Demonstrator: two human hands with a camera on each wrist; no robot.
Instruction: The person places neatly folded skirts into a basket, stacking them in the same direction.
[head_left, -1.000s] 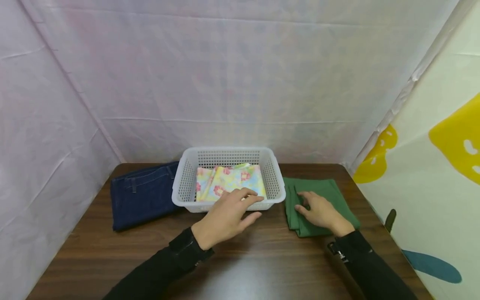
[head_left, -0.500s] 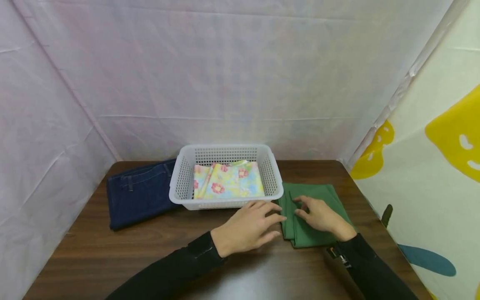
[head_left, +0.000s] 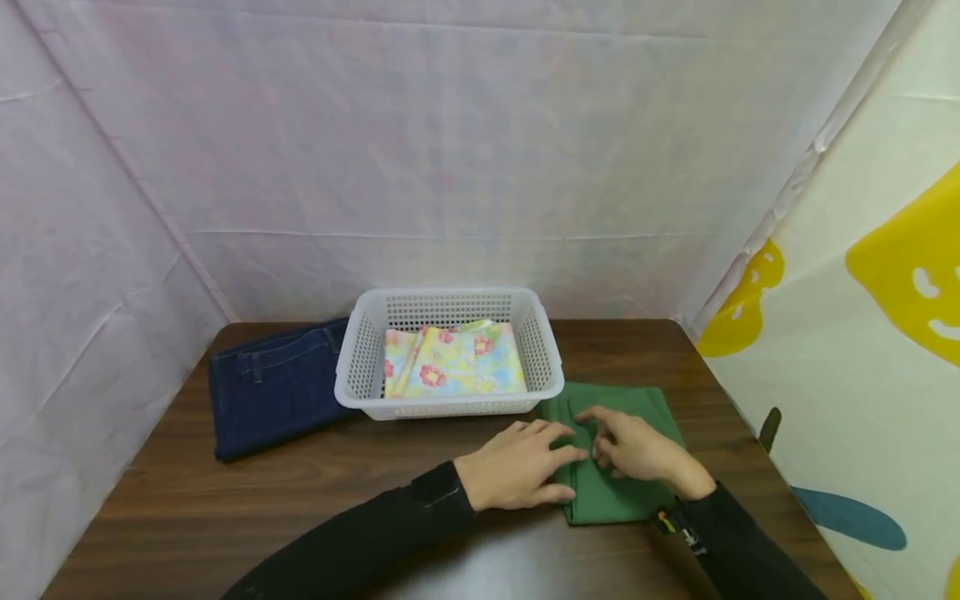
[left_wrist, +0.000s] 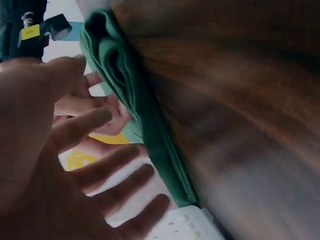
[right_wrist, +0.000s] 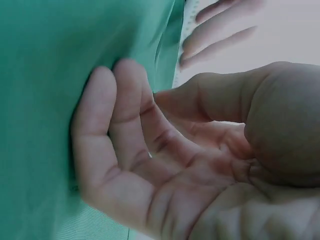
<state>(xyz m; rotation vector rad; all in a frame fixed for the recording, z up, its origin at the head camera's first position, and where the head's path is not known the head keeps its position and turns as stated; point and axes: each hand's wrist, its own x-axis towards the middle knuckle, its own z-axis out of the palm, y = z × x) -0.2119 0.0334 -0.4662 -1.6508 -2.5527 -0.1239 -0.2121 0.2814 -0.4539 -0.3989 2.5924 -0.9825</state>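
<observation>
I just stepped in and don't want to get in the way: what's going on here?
A person is handling a folded green cloth on the table. The right grip is at the top of the cloth; whether it pinches any fabric is hard to tell. The left grip is open at the cloth's left edge. Just left of the cloth, a white basket holds a folded floral cloth, and folded dark blue denim lies left of the basket.
</observation>
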